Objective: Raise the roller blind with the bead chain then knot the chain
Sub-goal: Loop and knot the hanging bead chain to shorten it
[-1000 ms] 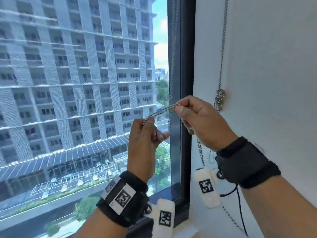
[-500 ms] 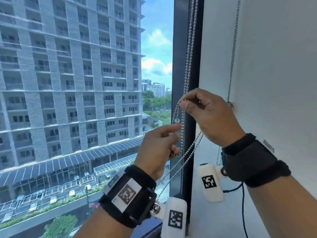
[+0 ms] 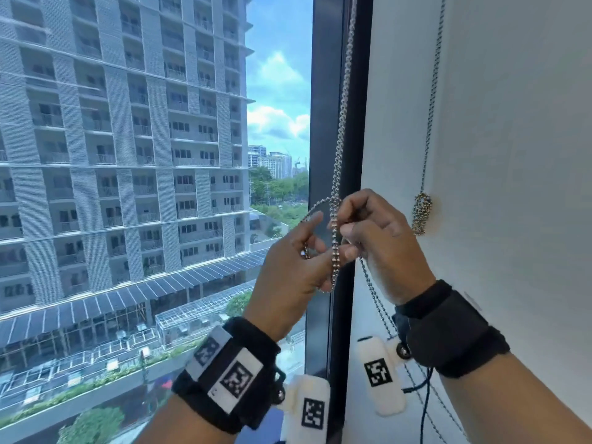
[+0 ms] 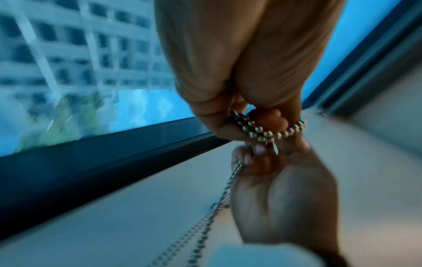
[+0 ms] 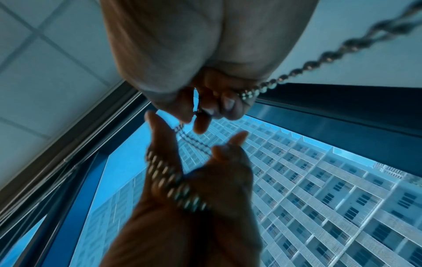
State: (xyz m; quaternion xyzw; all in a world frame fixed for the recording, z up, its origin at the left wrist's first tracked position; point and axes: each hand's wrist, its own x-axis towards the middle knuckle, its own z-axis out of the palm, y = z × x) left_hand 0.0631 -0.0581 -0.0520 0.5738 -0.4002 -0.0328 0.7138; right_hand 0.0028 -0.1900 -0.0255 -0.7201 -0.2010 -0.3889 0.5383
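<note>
A silver bead chain [image 3: 343,100] hangs doubled in front of the dark window frame and runs down into both hands. My right hand [image 3: 349,227] pinches the chain [image 5: 297,75] with curled fingers at chest height. My left hand [image 3: 323,249] is just left of it and touching it, index finger pointing up, and a small loop of chain arcs over that finger. The strands cross my left fingers [image 4: 262,131] and are gripped there. Slack chain [image 3: 378,299] trails down below the right wrist. The roller blind is out of view and the glass is uncovered.
The dark window frame [image 3: 323,91] stands directly behind the hands. On the white wall [image 3: 512,155] to the right, a second chain hangs with a knotted clump [image 3: 421,213]. Tall buildings show through the glass on the left.
The chain was stretched sideways between the hands. Now my left hand has risen against my right hand, and a loop of chain curves over the left index finger.
</note>
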